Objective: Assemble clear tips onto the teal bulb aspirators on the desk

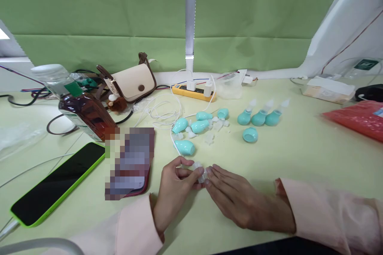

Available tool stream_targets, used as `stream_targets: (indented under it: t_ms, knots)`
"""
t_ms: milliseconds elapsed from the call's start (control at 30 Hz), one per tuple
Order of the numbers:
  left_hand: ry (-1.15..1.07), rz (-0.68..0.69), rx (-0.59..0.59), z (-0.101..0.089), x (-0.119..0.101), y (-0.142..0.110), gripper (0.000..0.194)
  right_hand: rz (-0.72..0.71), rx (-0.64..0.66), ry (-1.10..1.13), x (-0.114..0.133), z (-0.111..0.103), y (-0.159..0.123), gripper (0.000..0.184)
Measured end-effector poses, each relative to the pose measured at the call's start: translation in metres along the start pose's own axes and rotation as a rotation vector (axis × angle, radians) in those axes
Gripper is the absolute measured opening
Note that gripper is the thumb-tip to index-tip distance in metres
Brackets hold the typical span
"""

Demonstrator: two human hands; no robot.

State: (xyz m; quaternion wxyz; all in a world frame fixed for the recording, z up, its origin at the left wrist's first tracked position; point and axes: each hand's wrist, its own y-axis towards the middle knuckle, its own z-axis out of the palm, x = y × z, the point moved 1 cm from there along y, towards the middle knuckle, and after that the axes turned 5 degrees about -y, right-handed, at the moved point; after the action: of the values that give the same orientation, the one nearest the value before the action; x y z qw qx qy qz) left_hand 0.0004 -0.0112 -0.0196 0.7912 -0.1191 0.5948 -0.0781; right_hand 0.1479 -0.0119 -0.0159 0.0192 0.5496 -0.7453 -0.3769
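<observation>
My left hand (178, 179) pinches a small translucent plastic piece (198, 166) between thumb and fingers, just above the table. The fingers of my right hand (236, 195) are pressed together on the right end of the same piece, partly hiding it. Beyond my hands lie several loose turquoise bulbs (200, 126), with more small clear plastic parts (209, 139) scattered among them. To the right, three turquoise bulbs with clear pointed nozzles (259, 118) stand in a row, and one bare bulb (250, 135) sits in front of them.
On the left are a green-cased phone (60, 183), a phone with a blurred screen (131, 163) and a tilted bottle of dark liquid (86, 111). A cream handbag (134, 81), a yellow power strip (193, 92) and white cables line the back. A red bag (359, 117) lies right.
</observation>
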Motion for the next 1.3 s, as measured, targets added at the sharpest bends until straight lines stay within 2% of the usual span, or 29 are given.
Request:
stream_targets:
  t_ms: [133,333,433,633,733,967,1300]
  knots:
    - [-0.049,0.029,0.042,-0.003,0.001,0.003,0.027,0.16,-0.123,0.131,-0.004,0.009,-0.003,0.015]
    - [-0.142,0.019,0.101,-0.004,-0.001,0.002,0.032,0.104,-0.039,0.112,-0.014,0.008,-0.005,0.016]
    - [-0.177,0.003,0.119,-0.004,-0.001,0.001,0.037,0.14,-0.014,0.162,-0.014,0.007,-0.005,0.015]
    - [-0.3,-0.042,0.169,-0.005,-0.002,0.004,0.032,0.436,-0.218,0.387,-0.016,0.01,0.002,0.021]
    - [-0.335,-0.066,0.22,-0.007,-0.001,0.006,0.03,0.506,-0.245,0.432,-0.018,0.013,0.003,0.025]
    - [-0.384,-0.099,0.341,-0.006,-0.001,0.005,0.029,0.536,-0.163,0.49,-0.023,0.01,0.006,0.03]
    - [-0.28,-0.118,0.353,-0.006,-0.004,0.002,0.037,0.498,-0.171,0.498,-0.02,0.011,0.002,0.033]
